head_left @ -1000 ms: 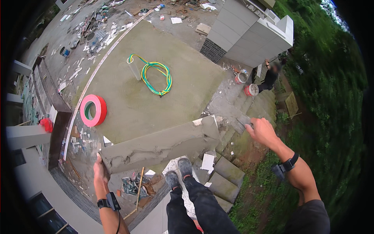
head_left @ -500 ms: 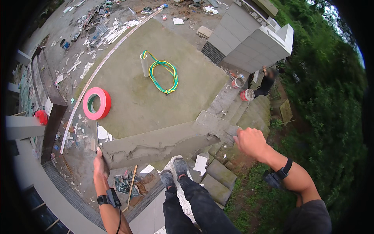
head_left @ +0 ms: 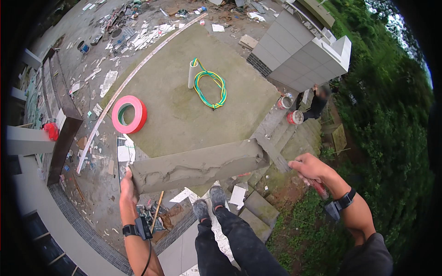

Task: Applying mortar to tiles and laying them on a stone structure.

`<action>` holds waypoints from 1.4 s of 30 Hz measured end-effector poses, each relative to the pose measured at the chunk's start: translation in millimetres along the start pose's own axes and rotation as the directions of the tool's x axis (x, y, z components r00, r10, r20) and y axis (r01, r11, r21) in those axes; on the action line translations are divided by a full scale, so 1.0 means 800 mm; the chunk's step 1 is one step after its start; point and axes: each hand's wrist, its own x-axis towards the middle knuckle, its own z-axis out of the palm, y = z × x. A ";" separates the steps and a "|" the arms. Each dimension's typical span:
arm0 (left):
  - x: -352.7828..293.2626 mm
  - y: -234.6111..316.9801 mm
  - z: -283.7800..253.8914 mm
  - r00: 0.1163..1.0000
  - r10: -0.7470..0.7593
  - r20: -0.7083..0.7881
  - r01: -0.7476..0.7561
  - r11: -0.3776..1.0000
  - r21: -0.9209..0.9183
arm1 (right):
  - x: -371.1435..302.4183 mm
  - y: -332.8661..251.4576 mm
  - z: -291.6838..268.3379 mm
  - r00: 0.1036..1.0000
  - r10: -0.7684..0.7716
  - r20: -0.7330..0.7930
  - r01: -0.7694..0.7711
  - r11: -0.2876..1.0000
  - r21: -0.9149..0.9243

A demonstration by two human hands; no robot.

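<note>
A long, narrow slab or tile (head_left: pixel 184 171), its face spread with wet grey mortar, spans the space in front of me. My left hand (head_left: pixel 129 185) is closed on its left end, fingers partly hidden behind the edge. The mortar has a ragged ridge along its lower part and a smoother upper part. My right hand (head_left: pixel 309 168) is wrapped round the handle of a trowel (head_left: pixel 275 154), whose red grip end shows below the fist. The trowel's grey, mortar-smeared blade lies against the slab's right end.
Beyond the slab is a concrete platform (head_left: pixel 170 96) with a red tape roll (head_left: pixel 139 120), an upright white pipe (head_left: pixel 191 76) and coiled green-yellow cable (head_left: pixel 224 94). A person (head_left: pixel 317 102) crouches near two buckets (head_left: pixel 294 117) at right. Steps (head_left: pixel 258 207) and greenery drop away there; rubble lies left.
The trowel blade has turned into clear view at the slab's right end, and my right hand has shifted right. The slab and my left hand appear slightly further right as the view moves.
</note>
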 end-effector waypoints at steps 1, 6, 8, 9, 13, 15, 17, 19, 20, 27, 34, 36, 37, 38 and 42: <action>-0.002 0.001 0.000 1.000 0.004 0.023 -0.004 1.000 0.008 | 0.000 -0.005 0.009 1.000 0.000 0.001 0.000 1.000 0.000; -0.005 0.006 -0.001 1.000 -0.005 0.017 0.005 1.000 -0.003 | 0.007 -0.048 0.074 0.972 -0.102 0.212 0.098 0.995 0.028; -0.006 0.005 0.008 1.000 -0.026 -0.002 0.026 1.000 0.002 | 0.002 -0.069 0.099 0.970 -0.137 0.202 0.137 0.990 0.010; -0.006 0.004 0.014 1.000 -0.023 0.008 0.023 1.000 -0.013 | -0.003 -0.078 0.109 0.966 -0.175 0.191 0.180 0.984 -0.005; -0.005 0.005 -0.007 1.000 0.000 0.018 0.000 1.000 -0.012 | -0.021 -0.076 0.150 0.950 -0.267 0.160 0.249 0.961 0.123; -0.010 0.007 0.006 0.998 -0.003 0.055 0.003 1.000 -0.013 | -0.025 -0.043 0.162 0.950 -0.312 0.032 0.303 0.940 0.158; -0.011 0.006 0.003 1.000 -0.011 0.019 0.012 1.000 -0.014 | -0.027 -0.009 0.175 0.931 -0.319 -0.177 0.357 0.899 0.255; -0.008 -0.004 0.006 0.999 -0.033 -0.009 0.033 0.999 -0.022 | -0.014 0.032 0.192 0.895 -0.309 -0.322 0.394 0.886 0.244; -0.012 -0.010 0.004 0.999 -0.028 -0.019 0.028 0.999 -0.015 | -0.009 0.042 0.202 0.842 -0.294 -0.453 0.430 0.872 0.234; -0.092 -0.088 0.026 0.994 -0.038 -0.098 0.023 0.989 -0.148 | 0.026 0.088 0.271 0.722 -0.300 -0.623 0.536 0.812 0.230; -0.133 -0.128 0.023 0.987 -0.096 -0.131 0.066 0.974 -0.217 | 0.054 0.061 0.393 0.417 -0.628 -0.657 0.774 0.624 -0.105; -0.126 -0.134 0.019 0.992 -0.079 -0.099 0.057 0.976 -0.209 | 0.073 0.067 0.419 0.325 -0.700 -0.636 0.760 0.593 -0.265; -0.127 -0.136 0.013 0.994 -0.085 -0.071 0.067 0.974 -0.218 | 0.077 0.073 0.429 0.338 -0.687 -0.643 0.749 0.610 -0.259; -0.127 -0.137 0.008 0.995 -0.090 -0.042 0.079 0.971 -0.227 | 0.080 0.079 0.437 0.349 -0.675 -0.650 0.736 0.627 -0.255; -0.134 -0.127 0.016 0.979 -0.184 -0.092 0.165 0.970 -0.180 | 0.086 0.151 0.457 0.384 -0.660 -0.646 0.684 0.673 -0.281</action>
